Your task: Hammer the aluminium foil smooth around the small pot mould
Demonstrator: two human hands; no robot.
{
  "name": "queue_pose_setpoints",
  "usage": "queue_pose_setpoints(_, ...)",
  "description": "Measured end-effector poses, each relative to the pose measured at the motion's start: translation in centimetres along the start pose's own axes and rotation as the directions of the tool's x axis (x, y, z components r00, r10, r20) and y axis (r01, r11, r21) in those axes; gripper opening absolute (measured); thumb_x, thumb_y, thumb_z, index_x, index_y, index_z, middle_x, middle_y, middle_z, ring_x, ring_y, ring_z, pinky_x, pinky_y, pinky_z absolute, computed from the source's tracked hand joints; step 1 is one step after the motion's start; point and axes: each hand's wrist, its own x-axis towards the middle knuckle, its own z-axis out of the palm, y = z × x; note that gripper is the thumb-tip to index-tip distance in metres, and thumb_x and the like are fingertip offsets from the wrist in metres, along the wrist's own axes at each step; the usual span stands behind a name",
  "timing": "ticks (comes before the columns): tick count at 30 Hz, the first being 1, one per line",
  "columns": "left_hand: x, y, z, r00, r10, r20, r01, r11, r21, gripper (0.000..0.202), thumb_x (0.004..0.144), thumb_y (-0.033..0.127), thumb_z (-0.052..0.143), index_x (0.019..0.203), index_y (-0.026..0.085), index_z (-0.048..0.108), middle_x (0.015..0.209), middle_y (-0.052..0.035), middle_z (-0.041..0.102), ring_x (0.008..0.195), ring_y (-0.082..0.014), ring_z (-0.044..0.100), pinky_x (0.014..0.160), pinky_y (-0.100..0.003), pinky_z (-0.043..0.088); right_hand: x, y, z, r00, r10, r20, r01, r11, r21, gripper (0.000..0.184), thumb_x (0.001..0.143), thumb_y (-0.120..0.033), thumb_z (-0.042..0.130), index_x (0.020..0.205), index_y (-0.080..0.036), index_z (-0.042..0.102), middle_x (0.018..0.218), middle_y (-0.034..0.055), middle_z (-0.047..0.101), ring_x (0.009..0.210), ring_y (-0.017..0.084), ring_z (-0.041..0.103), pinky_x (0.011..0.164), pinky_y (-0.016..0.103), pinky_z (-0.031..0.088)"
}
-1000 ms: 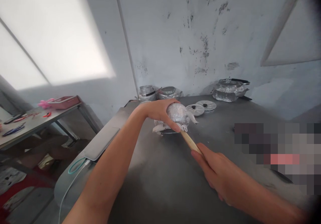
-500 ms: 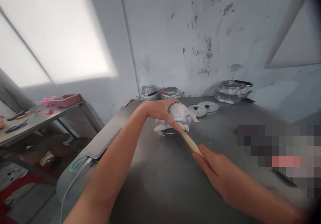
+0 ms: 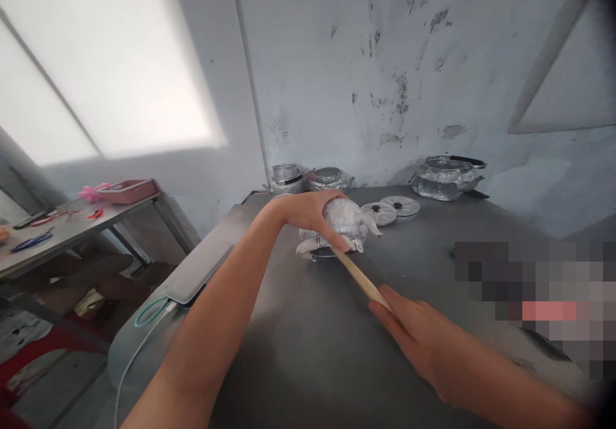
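Note:
My left hand [image 3: 315, 214] is wrapped over a bundle in clear, crinkled plastic [image 3: 345, 216] on the grey table [image 3: 298, 333]. Its thumb points down along the near side. Below the plastic, a white strip with dark marks and a dark rounded edge show; what is inside I cannot make out. My right hand [image 3: 409, 326] is closed round a pale wooden stick [image 3: 359, 275]. The stick slants up and left, its far end at the bundle's near side beside my left thumb. Whether that end touches the bundle I cannot tell.
Several plastic-wrapped pots [image 3: 330, 177] stand along the wall, with another wrapped pan [image 3: 447, 176] at the back right. Two round clear lids [image 3: 400, 206] lie behind the bundle. A laptop-like slab [image 3: 205, 272] with a white cable is on the left. A side table holds a pink basket [image 3: 129, 192] and pliers.
The stick's far end has shifted left along the near side of the bundle, and more of the stick shows. My left hand and the bundle stay in place.

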Motion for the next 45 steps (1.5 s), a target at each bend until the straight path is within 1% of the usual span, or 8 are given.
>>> queue_pose_setpoints(4, 0.02, 0.04, -0.03, 1.000, 0.000, -0.002, 0.000, 1.000, 0.001, 0.113, 0.062, 0.070, 0.073, 0.155, 0.036, 0.019, 0.163, -0.0014, 0.020, 0.142, -0.0362, 0.031, 0.106, -0.045, 0.041, 0.18, -0.02, -0.21, 0.998, 0.034, 0.054, -0.036, 0.999, 0.028, 0.033, 0.103, -0.038, 0.028, 0.083, -0.023, 0.049, 0.064, 0.0011, 0.063, 0.047, 0.014, 0.056, 0.049, 0.027, 0.030)
queue_pose_setpoints(9, 0.10, -0.03, 0.04, 1.000, 0.025, 0.000, -0.025, 1.000, -0.018, 0.111, 0.062, 0.069, 0.072, 0.155, 0.037, 0.020, 0.160, -0.0010, 0.028, 0.140, -0.0348, 0.035, 0.105, -0.043, 0.041, 0.10, -0.06, -0.25, 1.000, 0.000, -0.012, 0.001, 0.999, 0.054, 0.033, 0.103, -0.042, 0.025, 0.084, -0.025, 0.045, 0.060, -0.0014, 0.060, 0.045, 0.014, 0.053, 0.047, 0.028, 0.028)
queue_pose_setpoints(15, -0.09, 0.13, 0.02, 1.000, -0.007, -0.001, 0.007, 1.000, -0.014, 0.111, 0.063, 0.066, 0.072, 0.156, 0.037, 0.018, 0.163, -0.0013, 0.019, 0.143, -0.0369, 0.029, 0.106, -0.046, 0.040, -0.33, -0.16, -0.42, 1.000, -0.023, -0.018, 0.024, 0.998, 0.053, 0.022, 0.097, -0.039, 0.045, 0.085, -0.023, 0.056, 0.063, 0.0010, 0.061, 0.051, 0.016, 0.057, 0.049, 0.028, 0.032)
queue_pose_setpoints(21, -0.11, 0.14, -0.05, 1.000, -0.003, 0.002, 0.003, 1.000, -0.013, 0.108, 0.063, 0.063, 0.072, 0.154, 0.037, 0.021, 0.162, -0.0004, 0.023, 0.141, -0.0364, 0.033, 0.105, -0.043, 0.042, -0.07, -0.17, 0.02, 1.000, -0.012, -0.011, 0.013, 0.995, 0.103, 0.035, 0.103, -0.041, 0.029, 0.081, -0.024, 0.050, 0.061, 0.0006, 0.061, 0.052, 0.016, 0.056, 0.051, 0.029, 0.032)
queue_pose_setpoints(27, -0.30, 0.41, -0.13, 1.000, -0.012, 0.022, 0.012, 1.000, -0.010, 0.108, 0.064, 0.065, 0.072, 0.154, 0.036, 0.020, 0.163, -0.0006, 0.021, 0.142, -0.0368, 0.031, 0.103, -0.043, 0.043, -0.31, 0.27, -0.21, 0.999, -0.037, -0.039, 0.039, 0.998, 0.046, 0.016, 0.095, -0.036, 0.048, 0.090, -0.023, 0.056, 0.072, 0.0052, 0.066, 0.063, 0.020, 0.063, 0.052, 0.029, 0.035)
queue_pose_setpoints(33, -0.05, 0.26, 0.04, 1.000, 0.004, 0.018, -0.004, 1.000, -0.003, 0.111, 0.063, 0.069, 0.071, 0.155, 0.038, 0.017, 0.164, -0.0005, 0.016, 0.142, -0.0370, 0.030, 0.104, -0.045, 0.042, -0.43, -0.56, -0.56, 1.000, 0.006, 0.010, -0.007, 0.997, 0.082, 0.034, 0.102, -0.042, 0.028, 0.080, -0.024, 0.047, 0.062, 0.0005, 0.061, 0.051, 0.016, 0.056, 0.052, 0.029, 0.034)
queue_pose_setpoints(37, 0.05, 0.16, 0.09, 1.000, 0.006, 0.014, -0.006, 1.000, -0.005, 0.112, 0.062, 0.070, 0.071, 0.155, 0.037, 0.017, 0.164, -0.0005, 0.018, 0.143, -0.0369, 0.029, 0.106, -0.045, 0.040, -0.25, -0.38, -0.30, 0.999, 0.005, -0.052, -0.003, 0.999, 0.036, 0.029, 0.102, -0.040, 0.030, 0.082, -0.025, 0.044, 0.060, -0.0007, 0.060, 0.049, 0.016, 0.054, 0.049, 0.029, 0.029)
queue_pose_setpoints(45, -0.11, 0.49, 0.11, 1.000, 0.010, 0.003, -0.010, 1.000, -0.029, 0.107, 0.062, 0.063, 0.072, 0.154, 0.039, 0.021, 0.161, -0.0007, 0.026, 0.140, -0.0372, 0.034, 0.104, -0.046, 0.041, 0.00, 0.10, -0.05, 0.998, -0.025, 0.049, 0.020, 0.996, 0.091, 0.034, 0.103, -0.043, 0.029, 0.085, -0.025, 0.050, 0.068, 0.0019, 0.065, 0.057, 0.017, 0.059, 0.054, 0.029, 0.034)
